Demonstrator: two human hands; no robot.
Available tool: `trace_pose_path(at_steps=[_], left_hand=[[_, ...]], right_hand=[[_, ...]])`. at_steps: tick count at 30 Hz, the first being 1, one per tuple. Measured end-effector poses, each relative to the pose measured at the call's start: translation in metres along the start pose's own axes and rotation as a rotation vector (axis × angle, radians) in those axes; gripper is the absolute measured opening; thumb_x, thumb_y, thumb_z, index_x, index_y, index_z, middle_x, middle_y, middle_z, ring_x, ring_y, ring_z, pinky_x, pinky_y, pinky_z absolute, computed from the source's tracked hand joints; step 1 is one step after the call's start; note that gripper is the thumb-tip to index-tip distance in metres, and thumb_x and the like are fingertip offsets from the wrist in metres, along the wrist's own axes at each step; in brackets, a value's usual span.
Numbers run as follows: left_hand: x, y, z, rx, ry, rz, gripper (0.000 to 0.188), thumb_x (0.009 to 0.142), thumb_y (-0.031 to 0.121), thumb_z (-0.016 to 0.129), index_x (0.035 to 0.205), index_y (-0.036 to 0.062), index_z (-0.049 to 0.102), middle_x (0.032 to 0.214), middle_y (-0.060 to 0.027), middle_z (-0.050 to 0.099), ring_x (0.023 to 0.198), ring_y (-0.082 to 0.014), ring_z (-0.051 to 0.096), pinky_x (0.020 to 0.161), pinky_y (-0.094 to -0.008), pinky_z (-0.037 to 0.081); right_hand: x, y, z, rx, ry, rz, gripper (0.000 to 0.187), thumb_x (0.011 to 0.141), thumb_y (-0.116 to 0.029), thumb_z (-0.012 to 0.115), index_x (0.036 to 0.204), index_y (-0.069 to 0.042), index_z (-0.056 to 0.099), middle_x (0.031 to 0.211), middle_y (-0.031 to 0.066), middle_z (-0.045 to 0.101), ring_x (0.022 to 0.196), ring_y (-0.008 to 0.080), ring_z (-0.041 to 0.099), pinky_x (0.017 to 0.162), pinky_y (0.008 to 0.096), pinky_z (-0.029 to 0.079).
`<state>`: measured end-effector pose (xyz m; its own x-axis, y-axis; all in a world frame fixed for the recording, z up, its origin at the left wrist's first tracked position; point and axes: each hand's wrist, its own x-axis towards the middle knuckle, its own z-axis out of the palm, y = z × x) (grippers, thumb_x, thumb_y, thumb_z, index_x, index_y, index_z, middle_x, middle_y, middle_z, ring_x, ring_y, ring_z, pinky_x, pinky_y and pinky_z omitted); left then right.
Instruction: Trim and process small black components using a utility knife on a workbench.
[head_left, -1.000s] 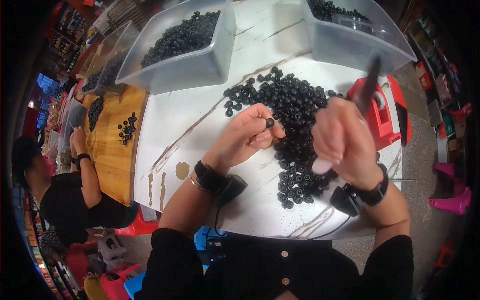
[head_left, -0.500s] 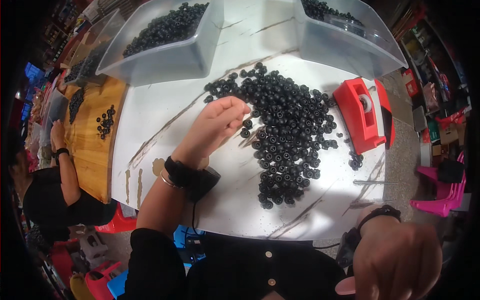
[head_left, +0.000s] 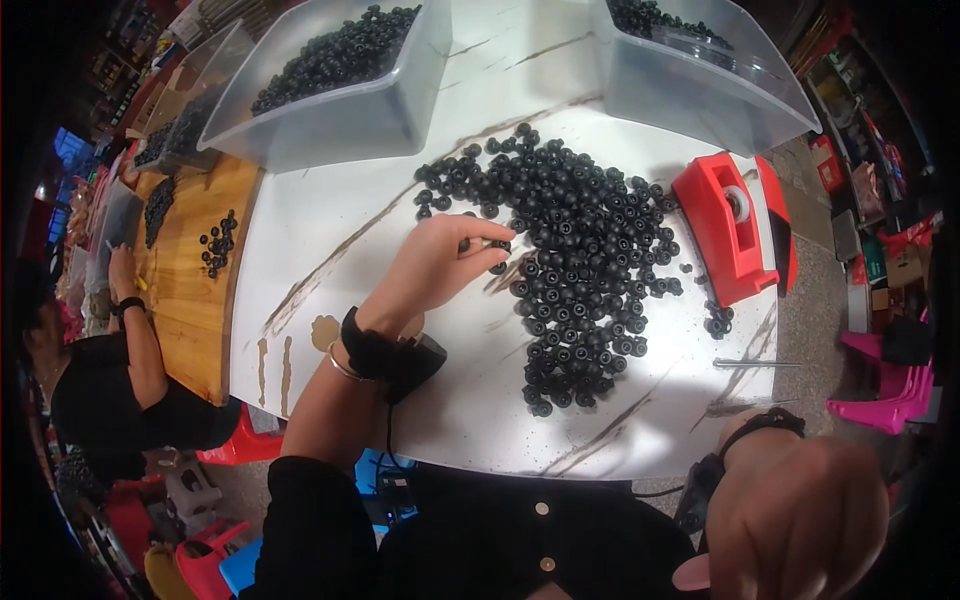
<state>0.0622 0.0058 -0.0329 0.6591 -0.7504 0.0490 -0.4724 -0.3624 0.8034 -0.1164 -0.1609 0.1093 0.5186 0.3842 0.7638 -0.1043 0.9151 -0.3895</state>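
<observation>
Small black round parts, hollow in the middle, lie in a loose pile on the white marbled table. My left hand is at the pile's left edge, its thumb and index finger curled around one black round part. Another dark piece shows in the gap between the fingers; whether it is gripped or lies behind cannot be made out. At the lower right, beyond the table's near edge, my right hand is closed with its back up. Its fingertips and anything in them are hidden.
Two clear bins, one at the back left and one at the back right, contain black parts. A red tape dispenser stands right of the pile, above a thin metal rod. Leftward, another person's hand is beside a wooden table.
My left hand has loosened from a fist; its thumb and index finger now reach around a part at the pile's edge. My right hand has hardly moved. The view has shifted slightly.
</observation>
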Motion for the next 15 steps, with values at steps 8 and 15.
trace_pose_path(at_steps=[8,15], left_hand=[[-0.0016,0.0021,0.002,0.096,0.035,-0.027,0.021,0.071,0.009,0.063,0.091,0.005,0.064,0.052,-0.0086,0.047,0.046,-0.0166,0.039,0.047,-0.0283,0.035],[-0.0013,0.0054,0.0006,0.067,0.013,-0.057,0.011,0.073,0.009,0.064,0.082,0.0028,0.06,0.05,-0.0016,0.04,0.047,-0.0096,0.034,0.045,-0.0247,0.031]], right_hand=[[0.001,-0.0011,0.0036,-0.043,0.043,0.019,0.034,0.088,-0.018,0.048,0.057,-0.003,0.046,0.053,0.0038,0.039,0.039,0.0136,0.04,0.077,0.0371,0.052],[-0.0016,-0.0001,0.0053,-0.017,0.049,0.011,0.034,0.088,-0.018,0.048,0.057,-0.003,0.045,0.052,0.0036,0.038,0.039,0.0142,0.04,0.076,0.0373,0.052]])
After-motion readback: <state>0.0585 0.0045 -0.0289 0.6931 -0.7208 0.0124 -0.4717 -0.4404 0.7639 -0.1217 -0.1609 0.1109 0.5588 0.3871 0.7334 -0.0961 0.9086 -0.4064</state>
